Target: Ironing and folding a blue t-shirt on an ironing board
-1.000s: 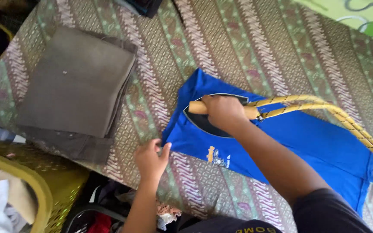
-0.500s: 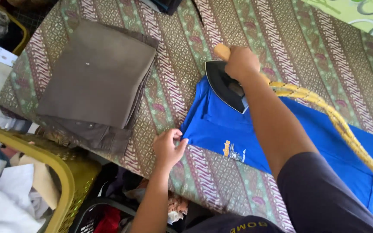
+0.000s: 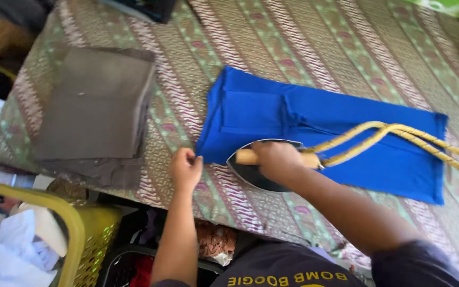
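Your right hand (image 3: pixel 274 159) is wrapped around the pale wooden handle of one dark iron (image 3: pixel 258 172), its fingers closed tight on the grip. The iron sits just below the centre of the frame, on the lower left edge of one blue garment (image 3: pixel 320 127). That garment lies flat across the middle of the frame, spread from centre to right on the patterned cloth (image 3: pixel 293 48) that covers the surface. One yellow braided cord (image 3: pixel 399 135) runs from the iron's handle out to the right edge of the frame, lying over the blue fabric in doubled strands.

Your left hand (image 3: pixel 185 169) is at the garment's lower left corner, fingers pinched shut on the edge of the blue fabric, just beside the iron's nose.

In the upper left of the frame lies one stack of folded grey-brown cloth (image 3: pixel 96 106), well apart from both hands. At the lower left corner you have one yellow basket (image 3: pixel 83 239) holding white fabric (image 3: pixel 6 250). Along the top edge, one dark object (image 3: pixel 144 8) is cut off by the frame, too little of it showing to tell what it is.
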